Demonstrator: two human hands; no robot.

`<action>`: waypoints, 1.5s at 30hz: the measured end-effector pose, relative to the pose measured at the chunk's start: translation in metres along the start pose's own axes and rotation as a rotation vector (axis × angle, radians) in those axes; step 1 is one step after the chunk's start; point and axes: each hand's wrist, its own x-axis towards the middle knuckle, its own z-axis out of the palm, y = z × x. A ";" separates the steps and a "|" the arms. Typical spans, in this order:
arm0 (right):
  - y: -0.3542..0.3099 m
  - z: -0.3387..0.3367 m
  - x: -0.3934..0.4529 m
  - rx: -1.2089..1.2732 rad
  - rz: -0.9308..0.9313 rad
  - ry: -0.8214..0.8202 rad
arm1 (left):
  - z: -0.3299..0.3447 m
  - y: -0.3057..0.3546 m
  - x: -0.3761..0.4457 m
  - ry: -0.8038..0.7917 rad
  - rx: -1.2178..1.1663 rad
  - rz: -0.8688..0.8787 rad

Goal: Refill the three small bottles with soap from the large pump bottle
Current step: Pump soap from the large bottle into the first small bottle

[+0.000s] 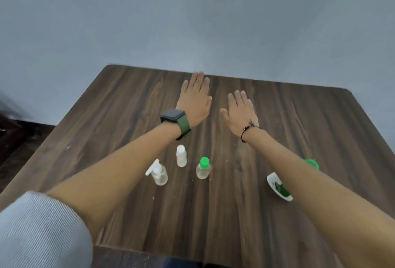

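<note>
Dark wood-grain table (299, 118) against a grey wall: a person stretches both arms forward, left hand (195, 101) and right hand (240, 113) flat and released, grasping nothing. Three small clear bottles stand near the front edge: a pump-top bottle (159, 173), a white-capped bottle (181, 156), a green-capped bottle (204, 168). The large pump bottle (279, 186) (partly hidden by the right forearm) sits to their right. Light, probably slick plastic; each small bottle is best gripped round its body.

matt wood-grain table (277, 118), clear plastic bottles (203, 169)
</note>
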 end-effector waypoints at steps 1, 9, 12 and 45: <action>0.001 -0.010 0.010 -0.033 -0.015 0.037 | -0.004 0.000 0.010 0.021 0.030 0.022; 0.018 -0.024 0.052 -0.145 -0.061 0.207 | 0.023 0.009 0.059 0.186 0.071 0.099; 0.022 -0.008 0.049 -0.151 -0.067 0.255 | 0.042 0.012 0.058 0.223 0.097 0.116; -0.019 0.109 -0.106 -0.144 -0.341 0.330 | 0.164 0.020 -0.152 0.168 -0.811 -0.125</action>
